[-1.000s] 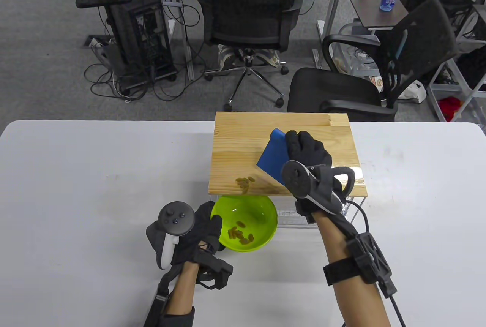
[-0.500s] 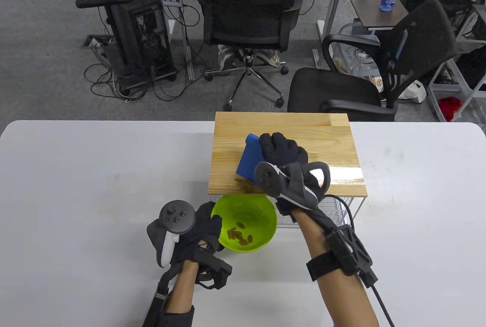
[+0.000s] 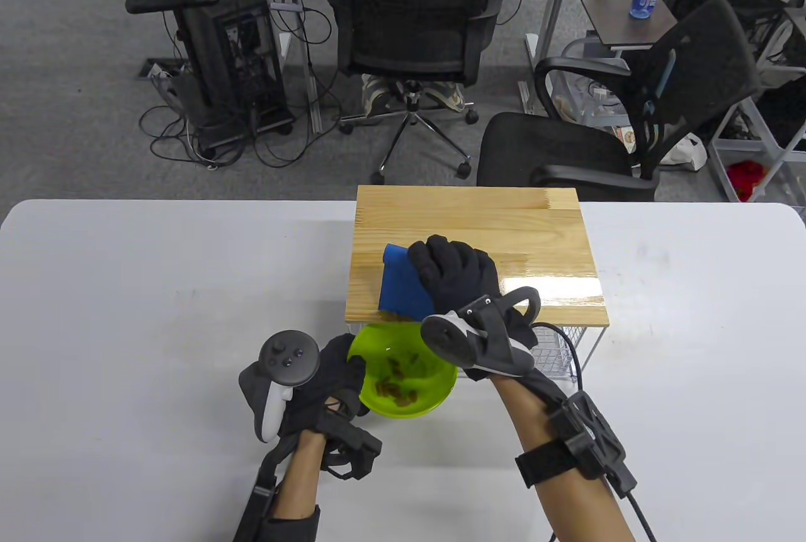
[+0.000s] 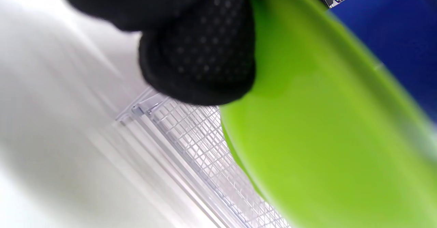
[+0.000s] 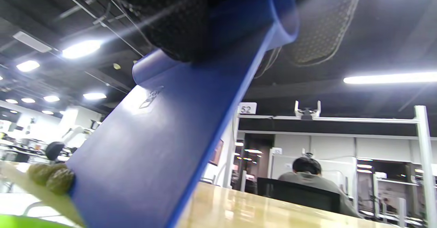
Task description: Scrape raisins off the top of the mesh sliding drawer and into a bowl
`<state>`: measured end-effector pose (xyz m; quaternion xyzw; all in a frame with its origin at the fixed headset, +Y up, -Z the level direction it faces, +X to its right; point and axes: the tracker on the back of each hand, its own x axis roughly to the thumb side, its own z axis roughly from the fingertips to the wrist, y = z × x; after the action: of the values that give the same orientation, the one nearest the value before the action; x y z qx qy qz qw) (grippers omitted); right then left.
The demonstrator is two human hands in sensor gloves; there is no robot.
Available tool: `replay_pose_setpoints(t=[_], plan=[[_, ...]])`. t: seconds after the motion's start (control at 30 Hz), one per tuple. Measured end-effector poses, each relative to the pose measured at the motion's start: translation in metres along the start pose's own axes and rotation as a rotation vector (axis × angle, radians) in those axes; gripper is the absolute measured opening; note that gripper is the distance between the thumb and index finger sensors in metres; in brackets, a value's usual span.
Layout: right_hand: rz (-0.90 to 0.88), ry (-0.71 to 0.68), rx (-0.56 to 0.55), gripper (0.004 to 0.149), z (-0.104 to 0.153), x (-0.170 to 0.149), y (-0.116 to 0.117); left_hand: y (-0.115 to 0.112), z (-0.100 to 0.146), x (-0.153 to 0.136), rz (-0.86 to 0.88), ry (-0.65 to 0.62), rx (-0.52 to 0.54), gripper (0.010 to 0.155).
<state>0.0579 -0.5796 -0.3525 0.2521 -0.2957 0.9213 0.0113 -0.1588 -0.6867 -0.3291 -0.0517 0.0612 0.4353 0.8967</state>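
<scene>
Swept to the board's near edge, the right hand [image 3: 463, 281] grips the blue scraper [image 3: 400, 284]; left hand [image 3: 327, 381] holds the bowl [image 3: 434, 394] (keep it tucked under) so the last raisins [image 5: 51, 178] drop in.

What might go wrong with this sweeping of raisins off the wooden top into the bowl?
Raisins at the wooden top's near edge could bounce past the green plastic bowl onto the white table. The left hand holds only the rim, so the bowl may tip.
</scene>
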Motion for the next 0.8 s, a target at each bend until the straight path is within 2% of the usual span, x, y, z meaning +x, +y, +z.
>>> replay_pose_setpoints(t=[0.17, 0.43, 0.53, 0.57, 0.63, 0.7, 0.8], plan=[[-0.019, -0.017, -0.074, 0.058, 0.023, -0.001, -0.008, 0.001, 0.001, 0.002, -0.021, -0.012, -0.016, 0.049], [-0.185, 0.132, -0.284, 0.058, 0.080, -0.034, -0.030, -0.013, 0.003, 0.012, -0.121, -0.065, -0.082, 0.054], [-0.302, 0.231, -0.351, 0.058, 0.101, -0.052, -0.029, -0.021, 0.004, 0.016, -0.146, -0.099, -0.130, 0.054], [-0.346, 0.258, -0.377, 0.058, 0.102, -0.056, -0.028, -0.023, 0.005, 0.017, -0.155, -0.117, -0.150, 0.054], [-0.405, 0.292, -0.325, 0.058, 0.106, -0.069, -0.030, -0.026, 0.007, 0.022, -0.176, -0.136, -0.191, 0.053], [-0.429, 0.319, -0.385, 0.058, 0.109, -0.076, -0.034, -0.024, 0.011, 0.027, -0.185, -0.157, -0.200, 0.052], [-0.463, 0.353, -0.397, 0.058, 0.111, -0.083, -0.039, -0.015, 0.016, 0.032, -0.152, -0.183, -0.201, 0.052]])
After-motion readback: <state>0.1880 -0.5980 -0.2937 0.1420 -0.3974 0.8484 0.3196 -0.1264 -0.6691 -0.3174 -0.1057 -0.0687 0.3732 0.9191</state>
